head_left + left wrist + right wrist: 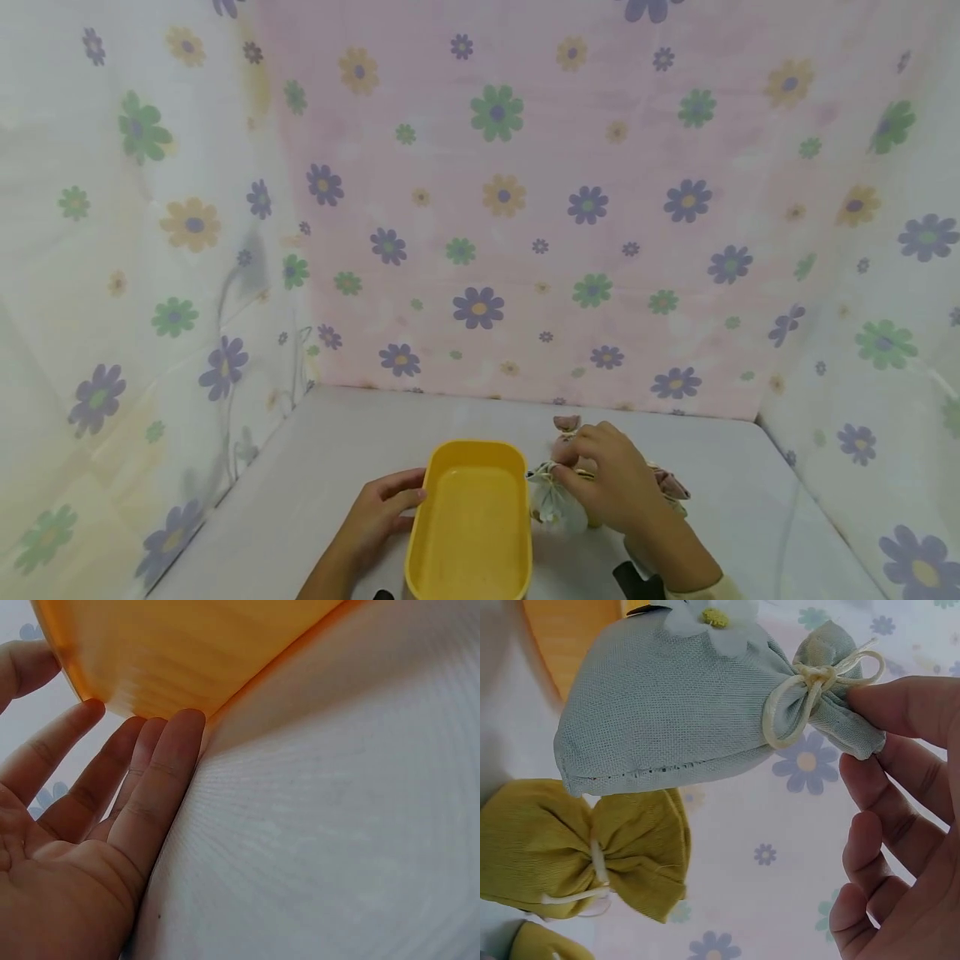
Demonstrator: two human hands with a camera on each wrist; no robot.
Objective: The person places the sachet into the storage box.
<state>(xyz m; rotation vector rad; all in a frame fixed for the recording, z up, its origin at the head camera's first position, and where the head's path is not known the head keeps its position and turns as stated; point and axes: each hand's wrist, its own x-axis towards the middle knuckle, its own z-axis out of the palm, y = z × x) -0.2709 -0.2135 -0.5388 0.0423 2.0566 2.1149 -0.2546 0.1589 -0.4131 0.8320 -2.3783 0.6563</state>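
My left hand (377, 515) rests against the left side of a yellow plastic bin (471, 529). In the left wrist view its fairly straight fingertips touch the bin's outer wall (195, 652). Just right of the bin, my right hand (617, 482) pinches a pale blue-green drawstring pouch (682, 712) by its gathered top, above a cream cord bow. The pouch hangs tilted, with a white fabric flower (718, 622) on its front. Below it in the right wrist view lies a mustard drawstring pouch (536, 840), apart from the fingers.
A second mustard piece (547, 943) shows at the lower corner of the right wrist view. Beyond the right hand lies a pinkish pouch (567, 423); more bundled fabric (671, 483) sits to its right. Flower-printed curtains (480, 208) surround the white table (360, 425).
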